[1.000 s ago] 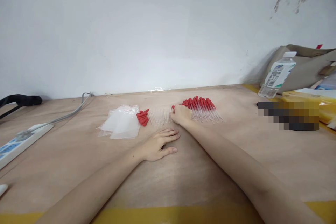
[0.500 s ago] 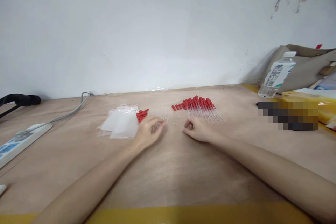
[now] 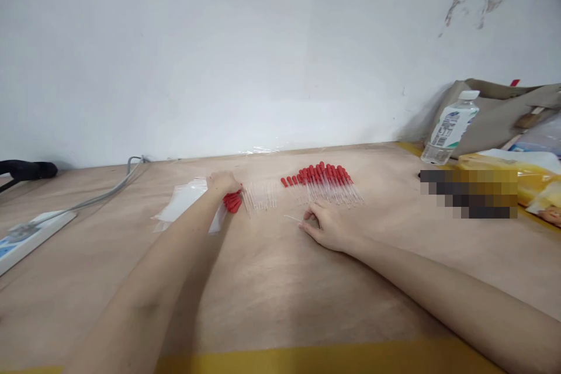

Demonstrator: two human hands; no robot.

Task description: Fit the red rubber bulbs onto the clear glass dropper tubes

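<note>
My right hand (image 3: 323,225) pinches a thin clear glass tube (image 3: 293,218) between thumb and fingers, its free end pointing left. My left hand (image 3: 223,180) is over the far side of a small pile of red rubber bulbs (image 3: 232,203); its fingers are mostly hidden behind the hand and wrist. Just right of that pile lies a row of bare glass tubes (image 3: 263,196). Beyond my right hand, droppers with red bulbs (image 3: 324,174) lie side by side, tips towards me. Clear plastic bags (image 3: 182,198) lie partly under my left forearm.
A power strip (image 3: 41,241) with a grey cable (image 3: 109,191) lies at the left. On the right stand a water bottle (image 3: 450,128) and a grey bag (image 3: 491,117), beside yellow packaging (image 3: 486,162). A white wall (image 3: 245,58) bounds the table's back.
My left hand has moved away from near the right hand, left and back to the red bulbs. The right hand still holds the glass tube. The view has shifted slightly.
</note>
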